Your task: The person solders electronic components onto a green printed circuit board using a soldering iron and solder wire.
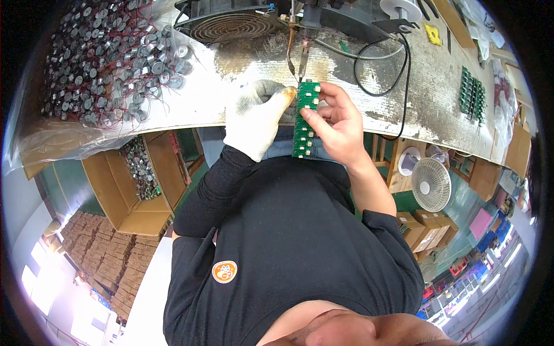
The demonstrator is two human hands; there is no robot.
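Observation:
A long green circuit board (305,118) with small white connectors stands lengthwise before me at the table's near edge. My bare right hand (336,124) grips it from the right, thumb across its face. My left hand (257,112), in a white glove with a browned thumb tip, is closed at the board's upper left edge. What its fingers hold, if anything, is hidden. Just above the board's far end, the tip of a soldering iron (303,60) points down from a stand, with a thin bent metal tube (290,55) beside it.
Many small round motors with red wires (115,63) cover the table's left. A black fan (231,27) stands behind. A black cable (407,75) loops at right, nearer than more green boards (472,95). An open carton (118,193) and a white fan (431,184) flank me below.

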